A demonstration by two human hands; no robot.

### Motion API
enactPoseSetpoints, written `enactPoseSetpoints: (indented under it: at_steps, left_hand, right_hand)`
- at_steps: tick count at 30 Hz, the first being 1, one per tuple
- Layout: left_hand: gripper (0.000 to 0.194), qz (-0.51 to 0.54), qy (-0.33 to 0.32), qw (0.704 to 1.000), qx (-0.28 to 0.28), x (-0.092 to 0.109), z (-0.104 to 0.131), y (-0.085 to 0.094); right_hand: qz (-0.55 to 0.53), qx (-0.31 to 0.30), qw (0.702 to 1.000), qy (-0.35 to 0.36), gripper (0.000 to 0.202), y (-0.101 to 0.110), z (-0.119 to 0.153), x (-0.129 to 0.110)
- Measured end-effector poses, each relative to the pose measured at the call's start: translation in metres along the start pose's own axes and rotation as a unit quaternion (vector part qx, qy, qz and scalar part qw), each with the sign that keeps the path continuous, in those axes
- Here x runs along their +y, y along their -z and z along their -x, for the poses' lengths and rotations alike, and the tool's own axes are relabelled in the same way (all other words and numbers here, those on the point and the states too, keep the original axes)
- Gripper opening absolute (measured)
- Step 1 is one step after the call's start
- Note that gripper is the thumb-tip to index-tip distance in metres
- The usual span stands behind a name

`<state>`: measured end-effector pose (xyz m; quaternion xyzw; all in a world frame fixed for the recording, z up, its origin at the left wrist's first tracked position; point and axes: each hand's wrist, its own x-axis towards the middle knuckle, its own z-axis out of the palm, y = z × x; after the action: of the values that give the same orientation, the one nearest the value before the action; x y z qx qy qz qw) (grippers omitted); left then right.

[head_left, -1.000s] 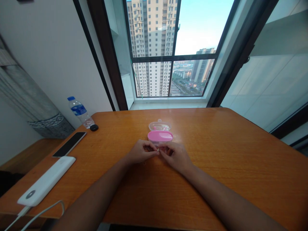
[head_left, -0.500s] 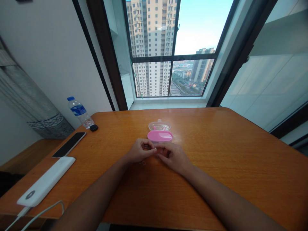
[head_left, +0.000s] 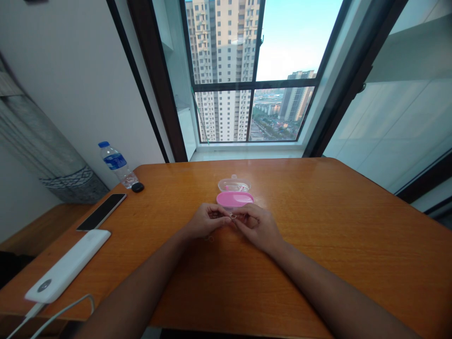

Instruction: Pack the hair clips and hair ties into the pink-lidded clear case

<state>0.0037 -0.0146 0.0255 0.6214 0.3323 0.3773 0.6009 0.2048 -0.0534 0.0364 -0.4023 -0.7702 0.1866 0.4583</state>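
A small pale ring [head_left: 233,216] sits between my two hands, at the fingertips. My left hand [head_left: 205,221] pinches it from the left with thumb and forefinger. From the right, my right hand [head_left: 258,227] closes its thumb and forefinger on the same ring. Just beyond the fingers stands a pink oval box [head_left: 235,198], its near side partly covered by the hands. Behind that lies a clear plastic lid [head_left: 234,183] with small pink and pale bits in it. Below my left hand, another thin loop [head_left: 210,239] rests on the wooden table [head_left: 318,226].
On the left of the table are a phone [head_left: 101,212], a white power bank [head_left: 68,266] with a white cable [head_left: 63,313], a water bottle [head_left: 117,165] and a round black cap-like thing [head_left: 137,187]. A window [head_left: 252,84] is beyond the far edge.
My fingertips have shifted slightly, and my right hand has moved a little to the right and turned. The ring's round opening now shows between the fingers.
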Motion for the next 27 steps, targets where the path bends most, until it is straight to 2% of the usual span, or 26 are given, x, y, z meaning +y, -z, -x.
enactPoseSetpoints:
  at_steps: [6, 10, 12, 14, 16, 18, 20, 23, 27]
  left_hand:
    - [0.037, -0.043, -0.024, 0.998, 0.026, -0.002, 0.000, 0.003]
    - [0.030, -0.122, -0.082, 0.986, 0.073, -0.006, -0.001, 0.005]
    - [0.024, -0.217, -0.132, 0.960, 0.116, -0.006, -0.002, 0.007]
    - [0.021, -0.318, -0.184, 0.917, 0.158, -0.004, -0.003, 0.009]
    - [0.032, -0.382, -0.217, 0.878, 0.188, -0.004, -0.005, 0.012]
    - [0.053, -0.407, -0.217, 0.867, 0.189, -0.007, -0.008, 0.015]
    - [0.070, -0.405, -0.192, 0.880, 0.155, -0.013, -0.011, 0.018]
    - [0.091, -0.349, -0.140, 0.919, 0.115, -0.023, -0.015, 0.021]
    - [0.096, -0.294, -0.119, 0.943, 0.099, -0.026, -0.014, 0.020]
  right_hand:
    - [0.037, 0.091, 0.994, -0.048, 0.010, 0.005, -0.004, 0.008]
    - [0.070, 0.150, 0.982, -0.091, 0.015, 0.010, -0.009, 0.022]
    - [0.078, 0.164, 0.976, -0.118, 0.017, 0.011, -0.012, 0.029]
    - [0.083, 0.171, 0.971, -0.143, 0.018, 0.011, -0.014, 0.035]
    - [0.083, 0.173, 0.968, -0.161, 0.020, 0.011, -0.015, 0.039]
    - [0.077, 0.171, 0.967, -0.171, 0.022, 0.010, -0.016, 0.040]
    - [0.067, 0.165, 0.968, -0.177, 0.023, 0.010, -0.016, 0.041]
    - [0.056, 0.152, 0.969, -0.184, 0.023, 0.010, -0.016, 0.042]
    - [0.048, 0.145, 0.971, -0.183, 0.025, 0.010, -0.016, 0.042]
